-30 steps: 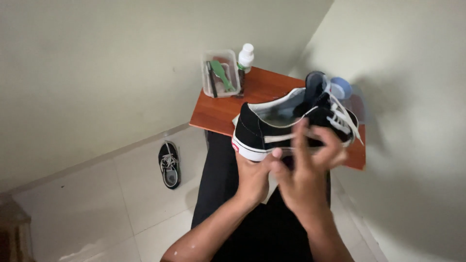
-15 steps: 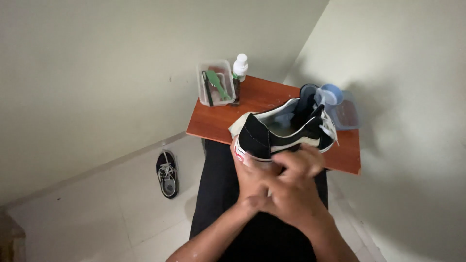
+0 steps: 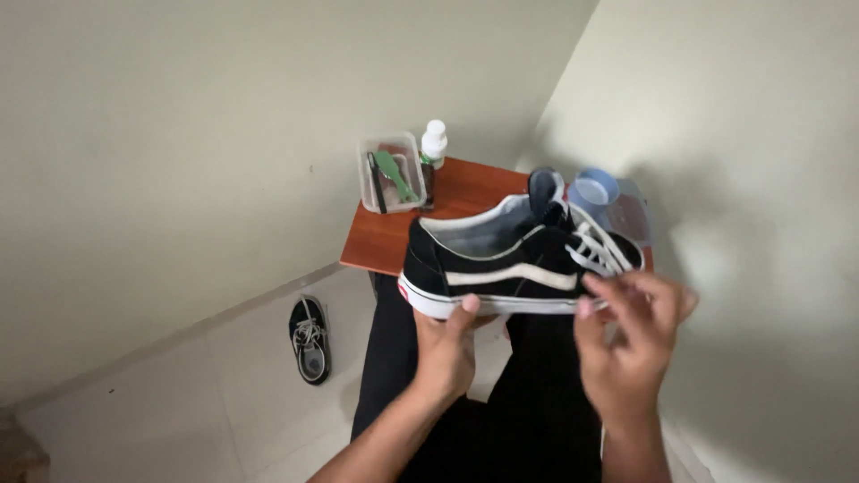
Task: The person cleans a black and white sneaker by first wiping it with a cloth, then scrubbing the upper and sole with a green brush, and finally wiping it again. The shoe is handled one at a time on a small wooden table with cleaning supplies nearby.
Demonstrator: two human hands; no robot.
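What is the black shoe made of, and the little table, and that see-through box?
The shoe looks like soft matte cloth or suede, with a smooth white, probably rubber, sole and woven white laces. The left hand holds it from under. The table looks like glossy reddish-brown wood or wood-look board. The box looks like clear plastic: you see through its walls.

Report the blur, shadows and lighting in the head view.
Head view: dim, soft indoor light; the right hand is motion-blurred at the fingertips, the black sneaker reasonably sharp; broad soft shadows fall on the right wall; no glare.
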